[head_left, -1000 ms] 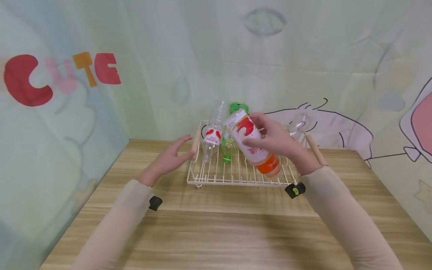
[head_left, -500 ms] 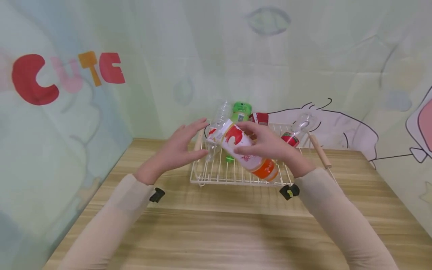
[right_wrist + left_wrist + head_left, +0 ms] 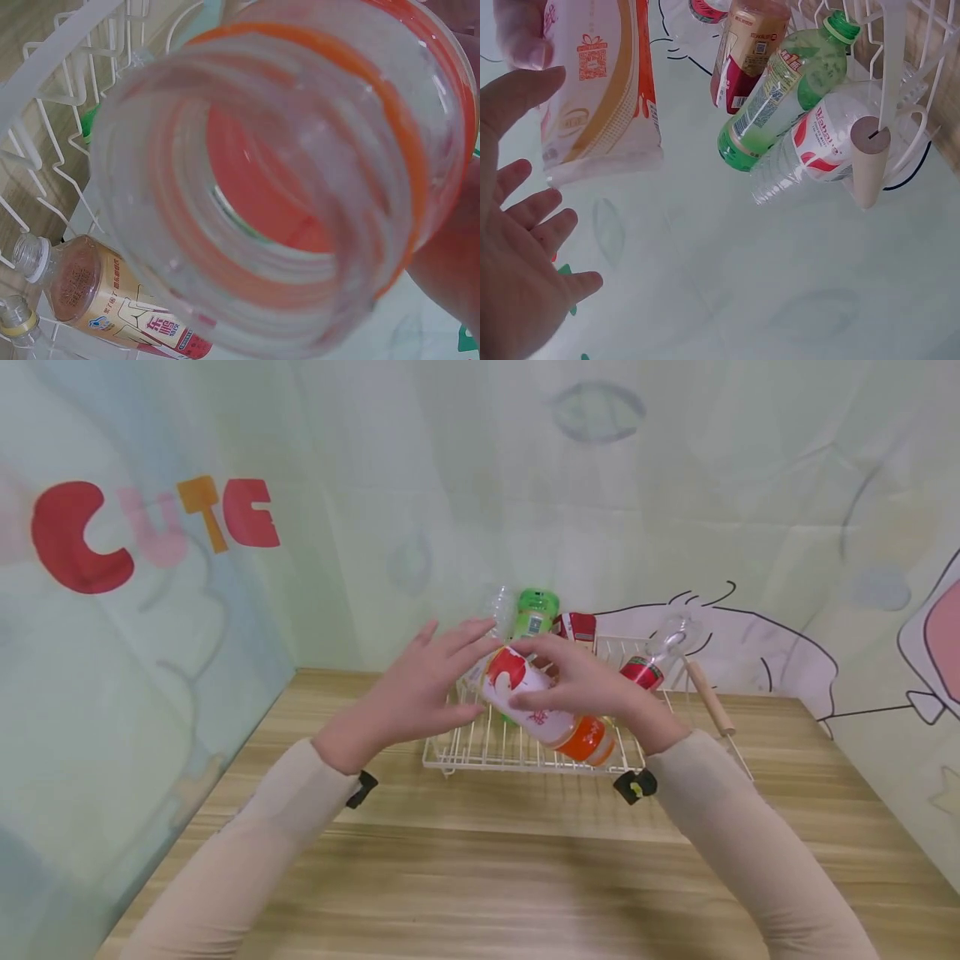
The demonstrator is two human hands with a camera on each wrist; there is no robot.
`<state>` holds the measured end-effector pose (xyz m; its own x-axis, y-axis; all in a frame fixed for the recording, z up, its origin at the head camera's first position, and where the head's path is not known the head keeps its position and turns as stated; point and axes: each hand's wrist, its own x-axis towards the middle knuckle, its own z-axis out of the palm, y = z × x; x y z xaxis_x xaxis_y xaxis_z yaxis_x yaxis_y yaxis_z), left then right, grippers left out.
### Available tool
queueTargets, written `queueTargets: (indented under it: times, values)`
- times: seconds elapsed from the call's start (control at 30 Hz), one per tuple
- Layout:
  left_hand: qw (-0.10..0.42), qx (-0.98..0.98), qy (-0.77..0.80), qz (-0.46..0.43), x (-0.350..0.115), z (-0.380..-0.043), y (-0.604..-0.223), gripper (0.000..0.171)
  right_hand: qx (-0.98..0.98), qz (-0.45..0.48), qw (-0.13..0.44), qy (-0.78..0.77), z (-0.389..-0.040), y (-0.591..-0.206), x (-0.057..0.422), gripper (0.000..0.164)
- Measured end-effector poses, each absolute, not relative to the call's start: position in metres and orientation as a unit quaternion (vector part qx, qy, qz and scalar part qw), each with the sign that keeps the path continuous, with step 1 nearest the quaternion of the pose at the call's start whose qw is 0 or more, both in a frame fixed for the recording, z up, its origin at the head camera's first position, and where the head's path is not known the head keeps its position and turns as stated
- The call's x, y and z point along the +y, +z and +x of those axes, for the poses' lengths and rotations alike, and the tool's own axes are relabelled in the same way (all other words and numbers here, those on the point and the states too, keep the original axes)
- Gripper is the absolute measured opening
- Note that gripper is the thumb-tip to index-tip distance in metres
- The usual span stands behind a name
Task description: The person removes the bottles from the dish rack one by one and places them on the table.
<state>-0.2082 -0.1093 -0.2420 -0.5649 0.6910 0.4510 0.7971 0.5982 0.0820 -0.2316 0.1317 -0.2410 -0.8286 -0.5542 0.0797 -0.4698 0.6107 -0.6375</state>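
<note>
My right hand [image 3: 592, 693] grips a white plastic bottle [image 3: 525, 703] with a red and orange label, tilted over a white wire dish rack [image 3: 468, 766]. Its uncapped mouth [image 3: 225, 202] fills much of the right wrist view, pointing at the camera. My left hand [image 3: 420, 685] is spread beside the bottle's base end, fingers extended and holding nothing; its thumb is close to the bottle in the left wrist view. Behind the hands a green bottle [image 3: 780, 97] leans in the rack, next to a clear bottle [image 3: 817, 139] with a red and white label.
Also in the rack are a tan and dark red bottle [image 3: 127, 296] and a clear bottle [image 3: 642, 672] with a red label. Wooden handles [image 3: 711, 697] flank the rack. It stands on a wood-grain table [image 3: 480, 877] against a printed curtain [image 3: 465, 485].
My left hand has moved right, from the rack's left handle to beside the white bottle. My right hand has shifted slightly left and down with the bottle, uncovering the red-labelled one behind.
</note>
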Motion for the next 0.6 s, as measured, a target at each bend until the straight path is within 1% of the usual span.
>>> queueTargets:
  times: [0.17,0.33,0.6]
  values:
    - [0.216,-0.867,-0.088,-0.441,-0.102,-0.206,-0.243,0.075,0.894,-0.293,0.064,-0.332,-0.232,-0.243,0.131,0.063]
    - [0.223,-0.863,-0.069,-0.448,-0.099,-0.205,-0.246,0.077,0.889,-0.303,0.073,-0.335,-0.232,-0.244,0.130,0.057]
    - [0.233,-0.855,-0.068,-0.458,-0.097,-0.206,-0.254,0.070,0.885,-0.315,0.079,-0.333,-0.235,-0.245,0.131,0.052]
